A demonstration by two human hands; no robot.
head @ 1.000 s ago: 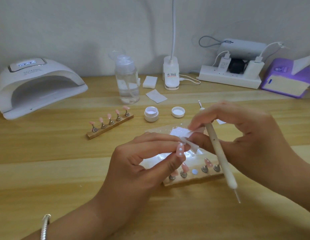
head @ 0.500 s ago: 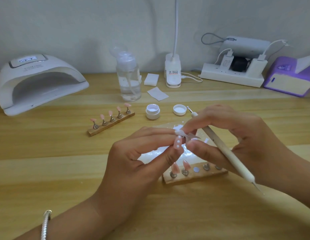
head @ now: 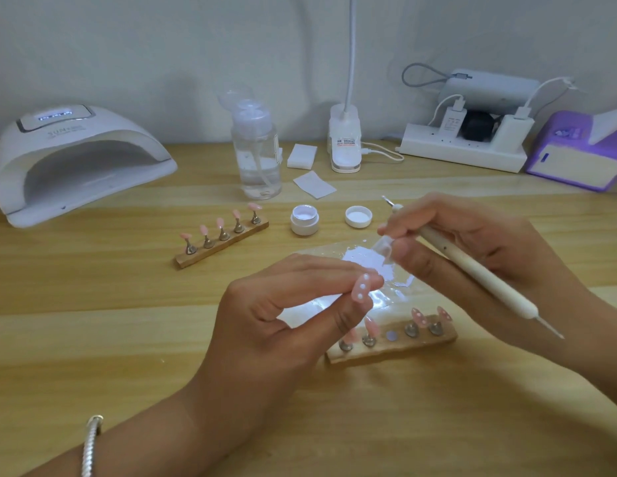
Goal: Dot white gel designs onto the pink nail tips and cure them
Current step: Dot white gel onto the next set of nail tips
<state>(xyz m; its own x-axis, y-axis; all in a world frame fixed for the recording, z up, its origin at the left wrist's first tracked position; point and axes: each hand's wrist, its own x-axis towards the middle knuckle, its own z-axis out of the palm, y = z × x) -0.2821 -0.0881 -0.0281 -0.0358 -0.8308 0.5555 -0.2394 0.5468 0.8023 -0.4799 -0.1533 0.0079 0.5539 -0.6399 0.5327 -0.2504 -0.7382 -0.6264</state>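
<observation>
My left hand (head: 286, 325) pinches a pink nail tip (head: 362, 287) with three white dots between thumb and forefinger. My right hand (head: 472, 256) grips a cream dotting pen (head: 479, 273) across its fingers and pinches a small clear strip (head: 384, 247) at its fingertips, just up and right of the tip. Below lies a wooden stand (head: 393, 346) with several pink tips and one bare slot. A second stand (head: 221, 243) with plain pink tips sits further left. White gel is smeared on a glossy palette (head: 365, 266). The open gel jar (head: 304, 220) and its lid (head: 358, 216) stand behind.
A white curing lamp (head: 76, 160) stands at the back left with its mouth open toward me. A clear pump bottle (head: 256, 156), wipe pads (head: 302, 155), a lamp base (head: 345, 142), a power strip (head: 465, 149) and a purple box (head: 575, 156) line the back edge.
My hands have drawn apart: the right hand has lifted the clear strip up and right, away from the dotted nail tip in my left hand. The pen has tilted flatter.
</observation>
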